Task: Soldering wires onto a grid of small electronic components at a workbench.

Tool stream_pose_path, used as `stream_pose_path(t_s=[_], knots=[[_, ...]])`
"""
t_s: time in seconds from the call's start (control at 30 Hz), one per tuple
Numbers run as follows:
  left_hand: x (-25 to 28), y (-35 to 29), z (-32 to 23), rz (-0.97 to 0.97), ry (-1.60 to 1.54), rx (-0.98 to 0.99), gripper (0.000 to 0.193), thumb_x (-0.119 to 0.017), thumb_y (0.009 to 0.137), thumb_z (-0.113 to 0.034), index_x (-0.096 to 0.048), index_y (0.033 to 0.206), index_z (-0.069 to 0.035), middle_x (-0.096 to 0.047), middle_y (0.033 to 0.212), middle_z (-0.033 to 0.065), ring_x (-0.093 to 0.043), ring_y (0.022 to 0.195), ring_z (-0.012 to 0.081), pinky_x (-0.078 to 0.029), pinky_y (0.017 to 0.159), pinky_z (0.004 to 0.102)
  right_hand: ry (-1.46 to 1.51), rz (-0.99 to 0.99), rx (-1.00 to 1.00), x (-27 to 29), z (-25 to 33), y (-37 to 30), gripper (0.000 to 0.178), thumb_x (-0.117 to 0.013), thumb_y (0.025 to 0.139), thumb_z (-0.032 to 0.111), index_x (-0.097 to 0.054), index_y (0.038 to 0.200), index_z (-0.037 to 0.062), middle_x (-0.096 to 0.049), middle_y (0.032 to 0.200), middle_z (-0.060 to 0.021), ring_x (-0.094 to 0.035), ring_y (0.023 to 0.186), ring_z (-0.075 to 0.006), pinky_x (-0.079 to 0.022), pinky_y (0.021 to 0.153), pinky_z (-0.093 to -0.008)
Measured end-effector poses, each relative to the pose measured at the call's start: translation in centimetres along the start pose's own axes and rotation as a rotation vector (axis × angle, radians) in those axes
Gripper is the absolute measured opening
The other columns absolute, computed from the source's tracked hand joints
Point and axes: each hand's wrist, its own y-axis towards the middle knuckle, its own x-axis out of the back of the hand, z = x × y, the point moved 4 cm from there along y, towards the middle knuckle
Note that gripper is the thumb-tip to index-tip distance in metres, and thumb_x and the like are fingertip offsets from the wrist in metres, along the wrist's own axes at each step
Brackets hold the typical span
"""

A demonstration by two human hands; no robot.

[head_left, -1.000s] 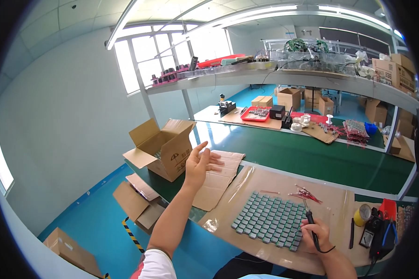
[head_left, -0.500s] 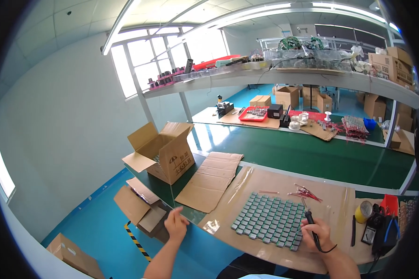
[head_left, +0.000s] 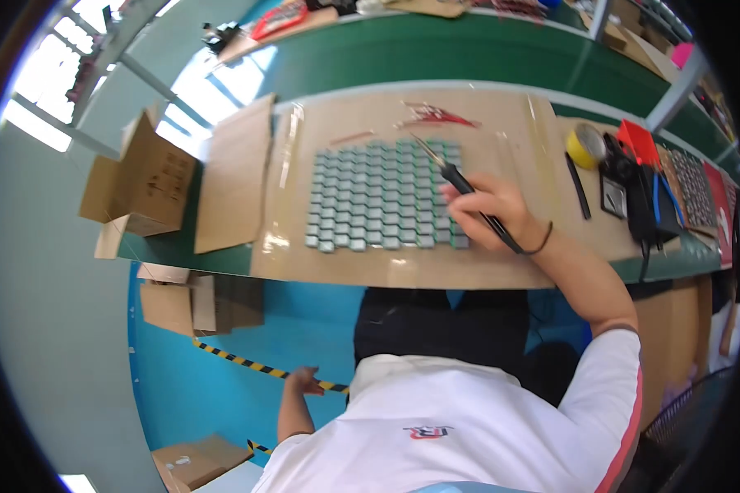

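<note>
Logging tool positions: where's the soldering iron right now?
Head view, right of centre: the iron is in the right hand, over the right side of the block grid, tip just below the red wires in the picture.

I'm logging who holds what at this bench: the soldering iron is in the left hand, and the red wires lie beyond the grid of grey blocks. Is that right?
Not quite: the head view shows the soldering iron in the right hand, not the left hand. The red wires do lie beyond the grid of grey blocks.

Room left of block grid (head_left: pixel 378 197), red wires (head_left: pixel 446 117) behind
</note>
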Motion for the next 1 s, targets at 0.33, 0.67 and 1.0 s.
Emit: stream_pose_path(t_s=[0.33, 0.67, 1.0], knots=[[-11.4, -36.7, -12.2, -0.860, 0.300, -2.015, 0.013, -0.070, 0.088, -0.013, -0.063, 0.088, -0.001, -0.059, 0.062, 0.0098, -0.057, 0.048, 0.0264, -0.047, 0.048, 0.0342, 0.010, 0.004, -0.103, 1.1, 0.8, -1.9, 0.020, -0.075, 0.082, -0.006, -0.070, 0.100, 0.0011, -0.070, 0.107, -0.0201, -0.073, 0.089, -0.0284, -0.061, 0.076, -0.0338], [-20.4, -55.8, -24.3, -0.150, 0.194, -2.406, 0.054, -0.078, 0.077, -0.003, -0.057, 0.126, 0.002, -0.069, 0.097, 0.0138, -0.069, 0.082, 0.0272, -0.058, 0.071, 0.0352, 0.029, -0.013, -0.109, 1.3, 0.5, -0.6, 0.020, -0.075, 0.080, -0.006, -0.071, 0.099, 0.0014, -0.071, 0.104, -0.0201, -0.074, 0.087, -0.0286, -0.062, 0.076, -0.0361], [-19.2, -58.5, -32.9, -0.235, -0.030, -3.117, 0.045, -0.064, 0.079, 0.003, -0.055, 0.123, 0.000, -0.069, 0.105, 0.0189, -0.068, 0.093, 0.0328, -0.057, 0.084, 0.0427, 0.015, -0.098, -0.164, 2.9, -0.5, -0.1, 0.020, -0.073, 0.083, -0.006, -0.070, 0.101, 0.0000, -0.071, 0.103, -0.0222, -0.074, 0.085, -0.0260, -0.063, 0.075, -0.0337]])
